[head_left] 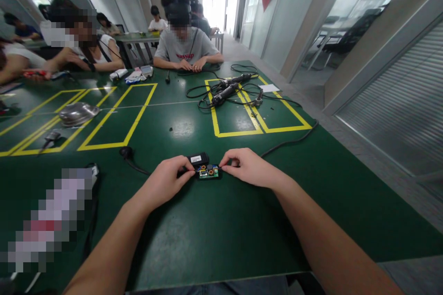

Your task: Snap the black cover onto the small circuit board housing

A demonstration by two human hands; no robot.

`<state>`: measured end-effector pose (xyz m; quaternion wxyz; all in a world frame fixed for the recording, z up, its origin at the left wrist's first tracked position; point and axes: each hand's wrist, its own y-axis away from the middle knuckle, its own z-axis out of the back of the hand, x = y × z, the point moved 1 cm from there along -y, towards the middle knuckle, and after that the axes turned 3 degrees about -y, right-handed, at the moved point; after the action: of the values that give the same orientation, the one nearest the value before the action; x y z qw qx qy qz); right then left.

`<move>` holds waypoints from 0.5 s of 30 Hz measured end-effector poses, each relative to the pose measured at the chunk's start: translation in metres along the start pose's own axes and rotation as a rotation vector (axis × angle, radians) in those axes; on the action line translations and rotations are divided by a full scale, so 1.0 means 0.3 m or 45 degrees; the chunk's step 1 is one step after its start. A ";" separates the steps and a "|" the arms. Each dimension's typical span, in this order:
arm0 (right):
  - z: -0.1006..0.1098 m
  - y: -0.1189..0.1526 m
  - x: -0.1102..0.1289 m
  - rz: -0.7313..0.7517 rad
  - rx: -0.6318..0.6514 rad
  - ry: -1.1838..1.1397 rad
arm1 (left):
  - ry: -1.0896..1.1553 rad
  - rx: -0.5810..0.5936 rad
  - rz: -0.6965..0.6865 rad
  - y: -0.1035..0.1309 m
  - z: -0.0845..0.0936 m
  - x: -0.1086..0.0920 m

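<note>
"Which colours are shown by the circuit board (213, 175)?"
"Green is seen, dotted with orange and blue."
"And the table (221, 230)?"
"Dark green, marked with yellow tape rectangles (238, 134)."

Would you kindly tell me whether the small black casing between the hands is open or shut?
Open: its green circuit board is exposed, and a black rectangular white-labelled cover lies behind.

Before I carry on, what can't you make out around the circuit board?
- Head view: underside of the circuit board, turned away.
- Head view: print on the white label; too small.
- Head view: what exactly the left hand and right hand pinch; they cover it.
- Head view: where the plug cord ends; left hand hides it.
</note>
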<state>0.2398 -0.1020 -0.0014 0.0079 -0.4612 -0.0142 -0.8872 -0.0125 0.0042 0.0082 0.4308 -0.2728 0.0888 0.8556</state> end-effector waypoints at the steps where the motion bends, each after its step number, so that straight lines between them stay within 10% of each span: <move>1: -0.001 0.001 0.002 -0.005 0.002 -0.002 | -0.006 -0.007 -0.003 0.002 0.000 -0.001; 15: -0.012 0.014 0.016 -0.012 0.008 0.001 | 0.016 -0.022 -0.085 0.025 0.015 -0.007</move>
<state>0.2341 -0.1062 0.0005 0.0050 -0.4608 -0.0192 -0.8873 -0.0191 -0.0001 0.0126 0.4561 -0.2847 0.0752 0.8398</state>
